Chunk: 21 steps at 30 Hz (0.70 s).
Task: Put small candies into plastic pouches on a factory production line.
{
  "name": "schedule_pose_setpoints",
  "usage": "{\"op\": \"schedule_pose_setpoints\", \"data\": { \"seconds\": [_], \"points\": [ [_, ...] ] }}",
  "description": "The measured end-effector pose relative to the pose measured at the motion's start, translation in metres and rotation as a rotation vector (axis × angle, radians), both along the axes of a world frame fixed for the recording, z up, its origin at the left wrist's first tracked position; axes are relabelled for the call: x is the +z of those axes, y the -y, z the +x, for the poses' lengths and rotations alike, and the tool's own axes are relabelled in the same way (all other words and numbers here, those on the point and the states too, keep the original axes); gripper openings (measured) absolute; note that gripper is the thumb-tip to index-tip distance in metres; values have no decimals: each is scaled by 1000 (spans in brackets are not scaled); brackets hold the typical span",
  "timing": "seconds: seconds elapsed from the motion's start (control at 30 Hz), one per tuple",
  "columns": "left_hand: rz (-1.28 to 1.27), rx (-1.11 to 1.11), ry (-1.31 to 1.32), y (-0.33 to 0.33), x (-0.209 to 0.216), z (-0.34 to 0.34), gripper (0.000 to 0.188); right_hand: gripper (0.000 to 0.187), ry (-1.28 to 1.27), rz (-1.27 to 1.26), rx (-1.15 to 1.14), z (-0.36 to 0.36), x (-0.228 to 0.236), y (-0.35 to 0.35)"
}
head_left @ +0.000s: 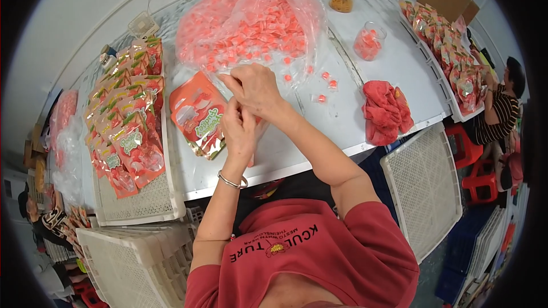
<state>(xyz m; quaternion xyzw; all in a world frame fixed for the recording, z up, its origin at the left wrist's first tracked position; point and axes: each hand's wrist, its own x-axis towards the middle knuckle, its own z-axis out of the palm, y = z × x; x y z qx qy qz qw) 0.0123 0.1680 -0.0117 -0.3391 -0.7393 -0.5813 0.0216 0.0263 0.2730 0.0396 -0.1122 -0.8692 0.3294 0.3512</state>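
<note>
In front of me, over the table, my left hand (238, 128) is closed round a red pouch (260, 129), mostly hidden behind it; only an edge shows beside my fingers. Just above, my right hand (256, 88) is curled with its knuckles up, touching or nearly touching the left fingertips. Whatever it may hold is covered by the hand. A stack of flat red printed pouches (194, 108) lies on the table left of my hands. Beyond them, a large clear plastic bag (222, 17) spreads open, full of small wrapped pink-red candies (279, 25).
Loose candies (333, 84) lie right of the bag. A clear cup of candies (369, 43), a jar of yellowish bits (341, 1) and a red cloth (385, 112) stand farther right. Filled pouches (134, 131) cover a left tray; another loaded tray (436, 63) is near a co-worker (505, 100).
</note>
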Motion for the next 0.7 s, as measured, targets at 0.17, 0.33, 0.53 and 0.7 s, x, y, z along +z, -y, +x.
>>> {"op": "schedule_pose_setpoints", "data": {
  "seconds": [0.17,0.33,0.53,0.7],
  "points": [
    [185,-18,292,7,-5,-9,14,27,-112,122,169,17,-9,3],
    [235,-34,209,8,4,-8,22,28,-99,175,196,34,-16,5],
    [278,-38,332,41,5,-9,25,42,-164,-278,86,56,-55,-114],
    [288,-116,338,42,21,2,25,53,727,85,-447,58,-128,-163]
  ]
}}
